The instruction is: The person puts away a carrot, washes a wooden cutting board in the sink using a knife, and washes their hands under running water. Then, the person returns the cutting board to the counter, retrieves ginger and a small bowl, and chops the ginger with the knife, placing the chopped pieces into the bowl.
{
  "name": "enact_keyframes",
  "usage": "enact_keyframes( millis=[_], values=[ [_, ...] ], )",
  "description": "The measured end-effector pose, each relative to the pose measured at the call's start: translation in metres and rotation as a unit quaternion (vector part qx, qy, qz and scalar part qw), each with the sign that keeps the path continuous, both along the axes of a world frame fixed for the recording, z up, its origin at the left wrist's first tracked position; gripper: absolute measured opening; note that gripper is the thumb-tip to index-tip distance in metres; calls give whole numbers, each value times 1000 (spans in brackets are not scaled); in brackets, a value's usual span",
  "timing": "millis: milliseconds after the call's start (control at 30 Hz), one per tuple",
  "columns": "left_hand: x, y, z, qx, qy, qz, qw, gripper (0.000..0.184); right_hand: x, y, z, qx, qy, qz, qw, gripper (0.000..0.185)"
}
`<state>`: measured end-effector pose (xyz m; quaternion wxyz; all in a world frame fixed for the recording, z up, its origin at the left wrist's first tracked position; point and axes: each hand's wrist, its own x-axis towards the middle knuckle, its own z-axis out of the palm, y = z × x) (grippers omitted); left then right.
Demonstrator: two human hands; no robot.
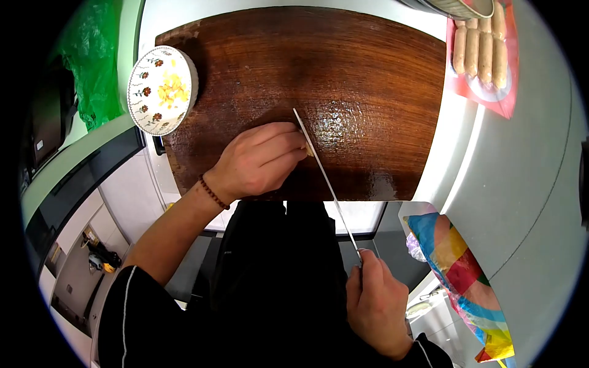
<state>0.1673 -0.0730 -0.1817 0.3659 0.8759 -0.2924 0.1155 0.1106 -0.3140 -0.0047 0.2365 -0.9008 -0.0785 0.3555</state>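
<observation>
My left hand (264, 157) is closed over the dark wooden cutting board (368, 67), its fingertips curled on a small pale-yellow piece of food (310, 149). Most of that piece is hidden by the fingers, so its kind does not show. My right hand (379, 303) is wrapped round the handle of a knife (329, 184) near the board's front edge. The long thin blade slants up and to the left, right beside the left fingertips and the food piece. A flowered white bowl (140, 101) with yellow chopped bits in it stands at the board's left edge.
Sausages (485, 55) lie in an opened pink package at the upper right, beside a metal pot or bowl (463, 7). A colourful plastic bag (460, 270) is on the right counter. A green plastic bag (95, 61) is at the far left.
</observation>
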Motion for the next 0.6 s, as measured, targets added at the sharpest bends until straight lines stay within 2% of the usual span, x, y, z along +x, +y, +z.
enact_keyframes(
  millis=[167,367,467,600],
  values=[
    [0,-1,-2,-9,-3,4,1000,12,7,0,1,-12,15,9,1000,30],
    [1,0,-3,-19,12,-1,1000,11,4,-5,-9,-18,-28,27,999,31],
    [1,0,-2,-14,11,-1,1000,11,8,-1,-5,-6,15,9,1000,30],
    [1,1,-2,-12,14,-2,1000,12,2,-2,-13,0,-22,14,1000,32]
  ],
)
